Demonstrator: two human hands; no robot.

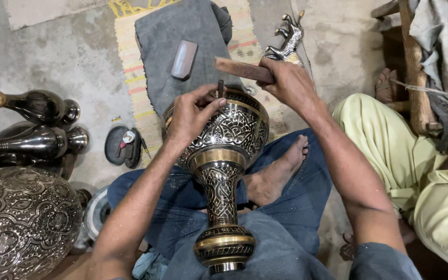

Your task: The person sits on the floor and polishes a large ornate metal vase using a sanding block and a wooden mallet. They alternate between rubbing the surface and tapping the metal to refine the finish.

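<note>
**Vase across the lap, chisel at its rim**

Vase [224, 166], engraved brass and black, lies at the frame's centre across a seated person's blue-trousered lap, its long axis running near-vertically in the picture: foot toward the bottom edge, wide bowl pointing up toward a grey cloth [182, 41] on a striped mat [130, 67]. The left hand [193, 114] rests on the bowl's upper left shoulder, fingers pinched around a small chisel [221, 88] standing on the rim. The right hand [286, 83], just above and right of the bowl, is clenched on a wooden mallet [242, 69] held over the chisel. Dark vases [32, 124] and a large engraved pot [22, 223] sit at left; another person in pale green [405, 155] sits at right.
</note>
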